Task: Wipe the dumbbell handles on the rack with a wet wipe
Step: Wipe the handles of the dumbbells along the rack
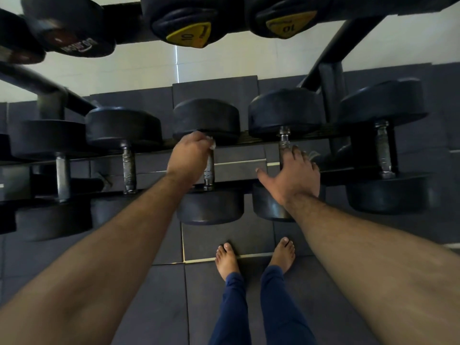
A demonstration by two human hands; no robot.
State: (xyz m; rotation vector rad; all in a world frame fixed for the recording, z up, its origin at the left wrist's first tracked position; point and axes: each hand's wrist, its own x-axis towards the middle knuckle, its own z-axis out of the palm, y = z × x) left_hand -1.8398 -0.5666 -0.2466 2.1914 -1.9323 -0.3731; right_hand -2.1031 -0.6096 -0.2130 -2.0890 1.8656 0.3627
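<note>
Head view, looking down on the lower tier of the rack. I see my left hand curled round the far end of the middle dumbbell handle, with a scrap of white wet wipe showing between the knuckles and the far weight head; the near part of that handle is bare below the hand. My right hand lies with fingers straight and spread, resting over the neighbouring handle to the right, holding nothing that I can see; only the far end of that bar shows beyond the fingertips. The relation that governs the next stroke: each handle's long axis runs away from me, near head to far head, so I judge the wipe must travel along that line, toward my body, to cover the rest of the bar. The hands are apart, one handle each, left carrying the wipe. Two more handles lie well to the left and one to the right; the right-hand one is nearer my empty hand, so the wipe hand would have to cross over to reach it
</note>
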